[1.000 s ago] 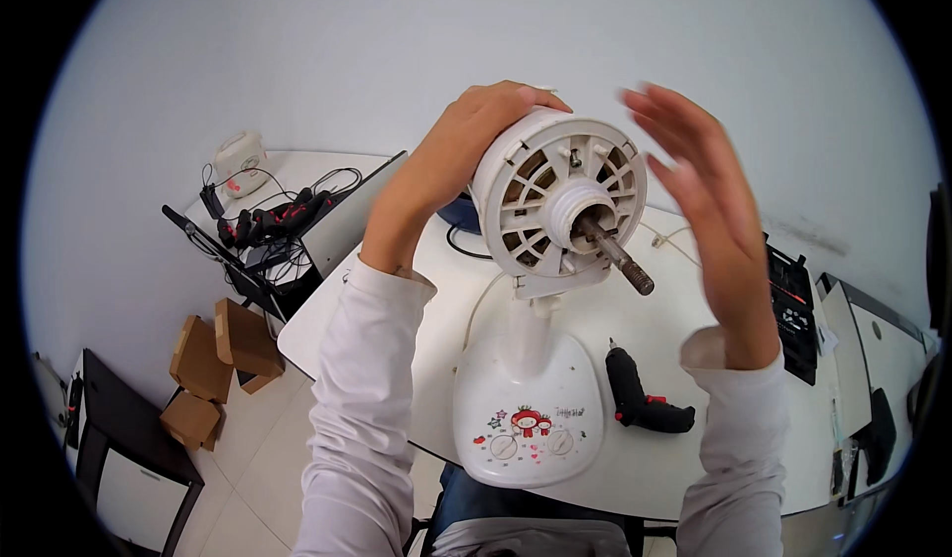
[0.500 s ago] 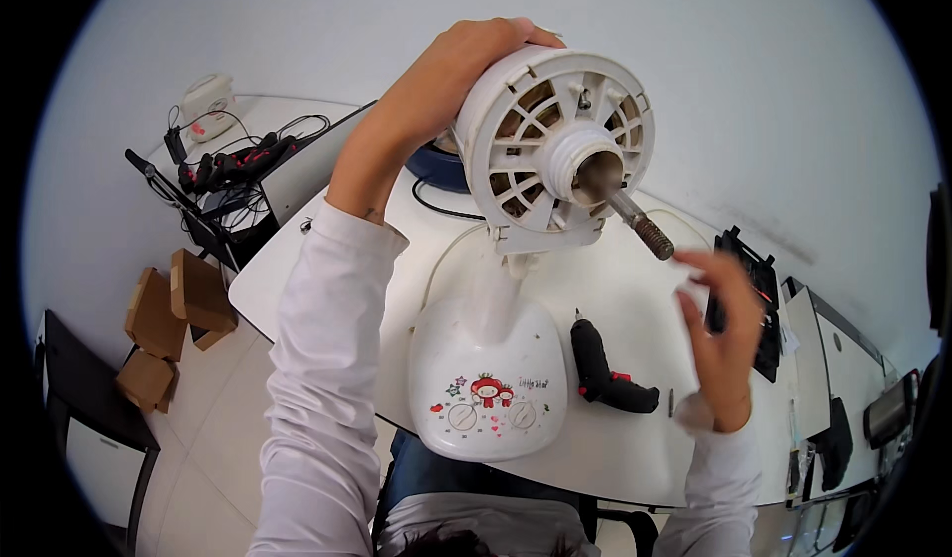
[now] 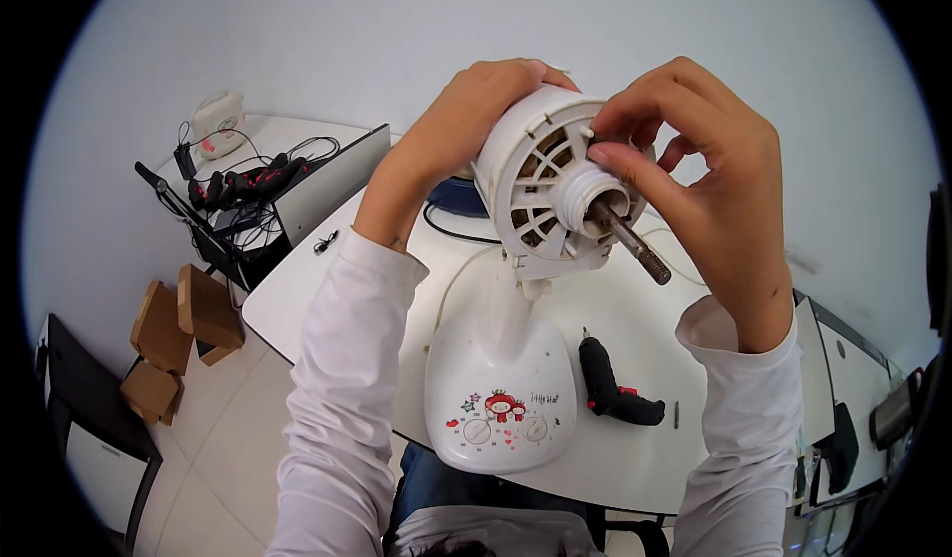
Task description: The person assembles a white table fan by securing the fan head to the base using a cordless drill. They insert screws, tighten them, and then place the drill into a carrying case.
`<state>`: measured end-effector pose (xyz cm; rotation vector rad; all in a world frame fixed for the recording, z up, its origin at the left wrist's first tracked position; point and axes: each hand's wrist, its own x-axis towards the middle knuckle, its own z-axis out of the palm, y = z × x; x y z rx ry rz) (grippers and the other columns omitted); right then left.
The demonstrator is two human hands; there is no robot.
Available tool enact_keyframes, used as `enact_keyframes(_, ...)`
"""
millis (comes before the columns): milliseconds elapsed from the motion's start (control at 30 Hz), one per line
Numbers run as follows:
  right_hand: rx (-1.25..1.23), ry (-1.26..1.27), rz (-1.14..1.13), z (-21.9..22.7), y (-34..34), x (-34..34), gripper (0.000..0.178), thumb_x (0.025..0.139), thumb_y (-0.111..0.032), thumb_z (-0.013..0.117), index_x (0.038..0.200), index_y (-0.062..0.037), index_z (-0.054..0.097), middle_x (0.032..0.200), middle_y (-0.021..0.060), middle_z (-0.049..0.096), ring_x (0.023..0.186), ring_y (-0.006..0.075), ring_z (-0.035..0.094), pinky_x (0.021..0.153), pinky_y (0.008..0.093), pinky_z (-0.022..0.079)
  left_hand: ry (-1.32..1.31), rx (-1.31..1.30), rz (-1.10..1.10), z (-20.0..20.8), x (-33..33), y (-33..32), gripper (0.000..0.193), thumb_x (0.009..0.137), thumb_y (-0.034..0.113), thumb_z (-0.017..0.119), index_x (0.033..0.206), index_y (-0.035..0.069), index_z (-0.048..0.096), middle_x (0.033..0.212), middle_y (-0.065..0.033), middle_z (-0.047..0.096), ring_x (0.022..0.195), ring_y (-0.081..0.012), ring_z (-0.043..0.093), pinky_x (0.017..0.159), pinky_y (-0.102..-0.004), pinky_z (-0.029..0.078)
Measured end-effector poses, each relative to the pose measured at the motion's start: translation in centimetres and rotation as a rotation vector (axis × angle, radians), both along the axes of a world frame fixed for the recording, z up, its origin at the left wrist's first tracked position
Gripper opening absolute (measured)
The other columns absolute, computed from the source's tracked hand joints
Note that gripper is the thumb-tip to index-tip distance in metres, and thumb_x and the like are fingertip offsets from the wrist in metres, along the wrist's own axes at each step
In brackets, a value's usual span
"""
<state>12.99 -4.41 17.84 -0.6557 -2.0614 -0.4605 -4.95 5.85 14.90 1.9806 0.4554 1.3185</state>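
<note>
A table fan without blades or guard stands in front of me on its white base [image 3: 501,378] with two dials. From its white motor housing [image 3: 529,128] a metal shaft with a threaded end [image 3: 632,242] points toward the lower right. My left hand [image 3: 484,106] is wrapped over the top and back of the housing; its fingertips are partly hidden. At the upper right of the housing's slotted front, my right hand [image 3: 729,145] has thumb and index finger closed in a pinch. Whatever lies between them is too small or hidden to name.
A black cordless screwdriver [image 3: 607,383] lies right of the base, beside a small thin bit [image 3: 677,415]. Behind the fan is a dark blue round object [image 3: 458,198]. Cables and black tools [image 3: 248,182] cover a side table at the left. Open cardboard boxes [image 3: 159,334] sit on the floor.
My right hand has risen from beside the shaft's tip to the housing's front and closed into a pinch. My left hand keeps its hold. The whole view has shifted slightly.
</note>
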Motion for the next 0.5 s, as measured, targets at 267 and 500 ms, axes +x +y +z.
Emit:
enact_keyframes(267,0.142,-0.19,-0.137,1.2,-0.6,0.2,0.016,0.068,0.0,0.075,0.08,-0.0049,0.066,0.079,0.0018,0.06,0.066,0.0133,0.059,0.053,0.0246,0.045,-0.025,-0.009,-0.038,0.0,0.3,0.6,0.044,0.089,0.034,0.04,0.093,0.0,0.067,0.09,-0.0111,0.068,0.077,-0.0183,0.06,0.072,-0.0294,0.048)
enact_keyframes(500,0.353,-0.169,-0.203,-0.3,0.0,0.2,0.017,0.069,0.002,0.074,0.082,-0.005,0.066,0.08,0.0037,0.059,0.065,0.0157,0.059,0.054,0.0262,0.048,0.045,0.017,-0.06,-0.1,-0.1,1.3,0.045,0.095,0.039,0.039,0.107,0.004,0.065,0.095,-0.0079,0.067,0.084,-0.0145,0.064,0.075,-0.0266,0.051)
